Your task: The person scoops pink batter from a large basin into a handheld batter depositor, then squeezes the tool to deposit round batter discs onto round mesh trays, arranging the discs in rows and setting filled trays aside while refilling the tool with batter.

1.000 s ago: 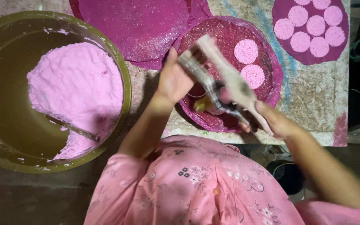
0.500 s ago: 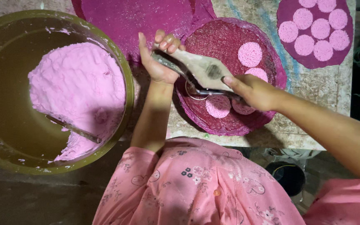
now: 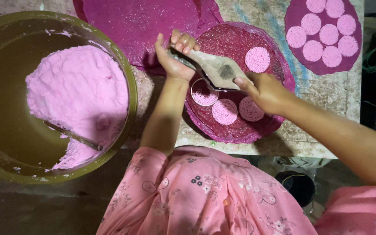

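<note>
Lowering from its raised tilt a second ago, the metal press (image 3: 216, 69) is now lying flat over the round maroon mat (image 3: 240, 126), and a ring mould (image 3: 204, 91) filled with pink mixture is showing beneath it. You are closing your left hand (image 3: 175, 58) around the press's handle end, fingers curled over it, while your right hand (image 3: 262, 89) is pressing its fingertips on the other end. Three finished pink discs (image 3: 225, 112) are lying on the mat, so a fresh one seems to be forming. Beyond, on the desk (image 3: 323, 93), another mat (image 3: 323, 35) is carrying more discs, and the big bowl (image 3: 129, 87) of pink mixture (image 3: 77, 95) is sitting at your left.
</note>
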Motion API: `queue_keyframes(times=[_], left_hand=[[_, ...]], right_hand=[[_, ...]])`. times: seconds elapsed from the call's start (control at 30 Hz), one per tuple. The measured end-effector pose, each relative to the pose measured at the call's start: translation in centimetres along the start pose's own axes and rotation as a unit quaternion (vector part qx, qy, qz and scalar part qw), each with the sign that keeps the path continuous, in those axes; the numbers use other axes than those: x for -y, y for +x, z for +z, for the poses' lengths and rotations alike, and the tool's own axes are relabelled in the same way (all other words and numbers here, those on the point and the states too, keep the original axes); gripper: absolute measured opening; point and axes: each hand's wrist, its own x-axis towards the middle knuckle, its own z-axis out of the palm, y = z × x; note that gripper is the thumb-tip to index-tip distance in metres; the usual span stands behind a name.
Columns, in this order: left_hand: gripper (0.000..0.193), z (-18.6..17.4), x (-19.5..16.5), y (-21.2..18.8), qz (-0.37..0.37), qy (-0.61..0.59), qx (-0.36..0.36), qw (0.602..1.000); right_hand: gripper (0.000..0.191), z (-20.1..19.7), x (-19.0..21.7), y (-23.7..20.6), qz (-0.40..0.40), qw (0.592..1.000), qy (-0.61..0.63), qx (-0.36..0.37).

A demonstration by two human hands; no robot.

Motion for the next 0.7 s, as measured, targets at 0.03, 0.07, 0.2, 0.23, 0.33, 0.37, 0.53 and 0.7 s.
queue_keyframes(times=[0.03, 0.07, 0.2, 0.23, 0.33, 0.37, 0.53, 0.7], left_hand=[[0.043, 0.2, -0.5, 0.2, 0.001, 0.009, 0.006, 1.0], [0.044, 0.4, -1.0, 0.3, 0.002, 0.018, 0.013, 1.0], [0.047, 0.5, -3.0, -0.2, 0.006, 0.055, 0.008, 0.998], [0.048, 0.5, -3.1, -0.5, 0.013, 0.052, -0.001, 0.999], [0.05, 0.2, -2.5, -1.2, 0.027, 0.048, -0.059, 0.997], [0.051, 0.1, -1.9, -1.4, 0.029, 0.051, -0.099, 0.993], [0.048, 0.5, 0.5, -0.8, 0.025, 0.012, -0.212, 0.977], [0.047, 1.2, -0.7, 0.8, 0.047, 0.036, -0.133, 0.989]], right_hand=[[0.07, 0.4, 0.1, 0.2, -0.033, 0.999, -0.001, -0.019], [0.069, 0.8, 0.2, 0.4, -0.026, 0.999, 0.025, -0.012], [0.065, 2.7, 0.7, 1.1, 0.006, 0.997, 0.076, 0.021], [0.065, 3.0, 0.8, 1.1, 0.016, 0.997, 0.075, 0.032], [0.068, 3.0, 0.6, 0.9, 0.031, 0.996, 0.057, 0.063], [0.07, 2.6, 0.4, 0.8, 0.051, 0.994, 0.051, 0.079], [0.064, 0.5, -0.2, 0.7, 0.136, 0.986, 0.034, 0.095], [0.065, 1.1, 0.0, 1.3, 0.007, 1.0, 0.026, -0.016]])
